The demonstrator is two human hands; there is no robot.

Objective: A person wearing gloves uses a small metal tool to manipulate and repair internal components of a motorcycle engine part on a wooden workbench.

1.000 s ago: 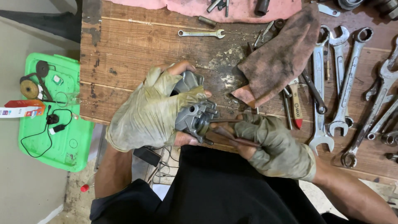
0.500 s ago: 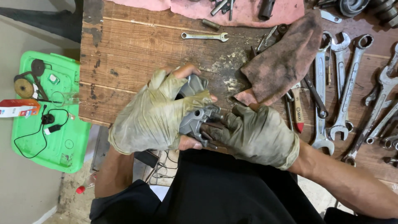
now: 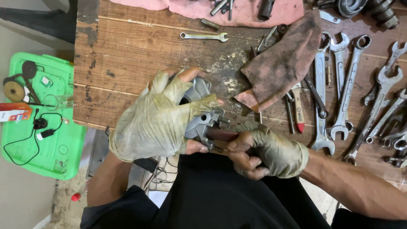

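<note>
Illumination is even, diffuse and moderately bright; no single source is evident. Shadows are soft and short (faint beneath the rag point(image 3: 283, 63) and the left hand point(image 3: 159, 116)). Mild glare appears on the wrenches point(image 3: 339, 85) at right. Focus is sharp throughout. Slight wide-angle stretching occurs at the frame edges.

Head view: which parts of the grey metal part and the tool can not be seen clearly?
- Grey metal part: its left side is hidden under the gloved left hand.
- Reddish tool: its rear end is hidden inside the right hand.
- Wrenches: cut off by the right edge.
</note>
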